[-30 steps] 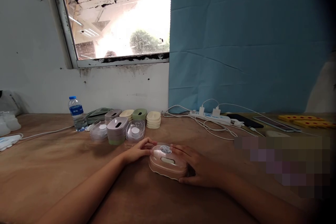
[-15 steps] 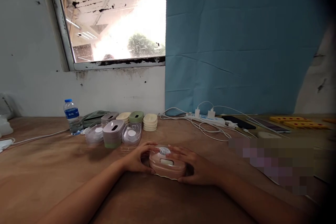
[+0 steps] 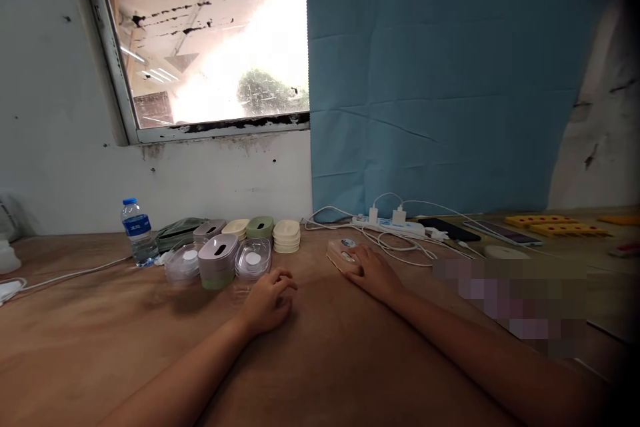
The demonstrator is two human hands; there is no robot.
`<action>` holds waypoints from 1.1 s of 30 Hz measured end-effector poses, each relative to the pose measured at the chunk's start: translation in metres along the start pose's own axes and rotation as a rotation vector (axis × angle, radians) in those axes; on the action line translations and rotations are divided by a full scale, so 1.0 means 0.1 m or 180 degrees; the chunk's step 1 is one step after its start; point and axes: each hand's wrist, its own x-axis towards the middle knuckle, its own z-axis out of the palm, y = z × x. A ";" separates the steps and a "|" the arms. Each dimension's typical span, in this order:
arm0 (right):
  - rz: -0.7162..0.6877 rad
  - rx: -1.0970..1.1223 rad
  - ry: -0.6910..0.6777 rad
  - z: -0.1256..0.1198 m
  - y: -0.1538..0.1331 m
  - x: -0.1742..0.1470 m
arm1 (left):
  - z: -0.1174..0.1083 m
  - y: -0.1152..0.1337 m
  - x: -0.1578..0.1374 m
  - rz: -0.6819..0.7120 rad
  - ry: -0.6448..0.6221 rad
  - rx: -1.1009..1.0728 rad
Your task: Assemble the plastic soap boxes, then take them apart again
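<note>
My right hand [image 3: 376,275] grips a small pink box [image 3: 340,259] with a clear lid and a round sticker on top, near the cables at the back of the table. My left hand [image 3: 270,299] is empty, its fingers loosely curled and slightly apart, in front of the stacked containers. Closest to it are nested clear plastic lids [image 3: 253,259] with a white round label. Beside them rises a stack of lilac and green containers [image 3: 218,261] with a slot in the top one. Another pile of clear lids [image 3: 183,263] lies to its left.
Cream containers [image 3: 287,236] and a green container [image 3: 261,227] stand behind. A water bottle [image 3: 139,233] is at the left. White cables run from a power strip [image 3: 393,225] to the right, near dark phones [image 3: 450,229] and yellow pieces [image 3: 543,221]. A blurred patch hides part of the right side.
My left hand has let go of the pink box and moved left towards the stacks. My right hand has carried the box away from me, to the right. The view has shifted slightly.
</note>
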 end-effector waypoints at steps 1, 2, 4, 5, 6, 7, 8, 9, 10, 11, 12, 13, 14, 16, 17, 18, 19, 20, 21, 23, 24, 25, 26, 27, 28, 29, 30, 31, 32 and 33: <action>0.0141 -0.0089 0.0068 0.06 0.03 0.10 | 0.01 -0.01 0.00 -0.0022 0.0024 0.0036; 0.0266 -0.0173 0.0125 0.11 0.05 0.21 | 0.02 -0.01 0.01 -0.0042 0.0058 0.0073; 0.0484 -0.0320 0.0218 0.21 0.11 0.41 | 0.03 -0.02 0.02 -0.0079 0.0135 0.0155; 0.0574 -0.0377 0.0246 0.25 0.15 0.49 | 0.02 -0.02 0.02 -0.0097 0.0169 0.0199; 0.0656 -0.0423 0.0269 0.29 0.18 0.56 | 0.02 -0.01 0.02 -0.0113 0.0195 0.0243; 0.0722 -0.0459 0.0288 0.31 0.21 0.62 | 0.01 -0.01 0.02 -0.0129 0.0215 0.0285; 0.0773 -0.0487 0.0309 0.34 0.25 0.66 | 0.00 -0.01 0.02 -0.0142 0.0226 0.0326; 0.0805 -0.0511 0.0338 0.35 0.27 0.69 | -0.01 -0.01 0.02 -0.0154 0.0235 0.0366; 0.0808 -0.0530 0.0374 0.36 0.28 0.72 | -0.01 -0.01 0.02 -0.0163 0.0243 0.0405; 0.0768 -0.0544 0.0414 0.37 0.28 0.74 | -0.02 -0.01 0.02 -0.0172 0.0251 0.0441; 0.0676 -0.0547 0.0446 0.38 0.26 0.75 | -0.02 -0.02 0.02 -0.0181 0.0264 0.0474; 0.0526 -0.0535 0.0461 0.39 0.22 0.76 | -0.02 -0.02 0.02 -0.0189 0.0282 0.0504; 0.0325 -0.0507 0.0454 0.40 0.15 0.78 | -0.02 -0.03 0.02 -0.0195 0.0303 0.0533; -0.0155 -0.0399 0.0389 0.45 -0.05 0.82 | -0.02 -0.04 0.03 -0.0205 0.0345 0.0591; -0.0382 -0.0326 0.0355 0.50 -0.18 0.84 | -0.02 -0.04 0.03 -0.0210 0.0359 0.0619; -0.0546 -0.0248 0.0356 0.55 -0.31 0.87 | -0.02 -0.05 0.03 -0.0214 0.0367 0.0646; -0.0638 -0.0167 0.0394 0.61 -0.45 0.91 | -0.03 -0.05 0.04 -0.0218 0.0367 0.0671; -0.0688 -0.0081 0.0439 0.67 -0.59 0.96 | -0.03 -0.04 0.04 -0.0223 0.0367 0.0697; -0.0683 0.0008 0.0498 0.73 -0.71 1.01 | -0.04 -0.04 0.04 -0.0230 0.0369 0.0723; -0.0540 0.0183 0.0630 0.84 -0.91 1.11 | -0.05 -0.03 0.03 -0.0242 0.0364 0.0767; -0.0454 0.0269 0.0675 0.89 -0.98 1.16 | -0.05 -0.03 0.03 -0.0251 0.0363 0.0780; -0.0370 0.0354 0.0706 0.93 -1.04 1.20 | -0.06 -0.03 0.03 -0.0259 0.0358 0.0786; -0.0301 0.0439 0.0720 0.96 -1.08 1.24 | -0.06 -0.02 0.03 -0.0269 0.0354 0.0784; -0.0245 0.0524 0.0722 0.99 -1.11 1.27 | -0.06 -0.02 0.03 -0.0277 0.0348 0.0776; -0.0201 0.0609 0.0720 1.00 -1.13 1.30 | -0.06 -0.02 0.03 -0.0282 0.0341 0.0765; -0.0166 0.0694 0.0716 1.00 -1.14 1.32 | -0.06 -0.03 0.03 -0.0286 0.0335 0.0753; -0.0143 0.0779 0.0712 1.00 -1.15 1.34 | -0.06 -0.03 0.03 -0.0283 0.0326 0.0744; -0.0132 0.0863 0.0709 0.98 -1.15 1.35 | -0.05 -0.03 0.04 -0.0278 0.0321 0.0739; -0.0135 0.0946 0.0706 0.96 -1.13 1.35 | -0.05 -0.03 0.04 -0.0271 0.0322 0.0741; -0.0151 0.1029 0.0705 0.92 -1.11 1.33 | -0.04 -0.03 0.04 -0.0262 0.0327 0.0748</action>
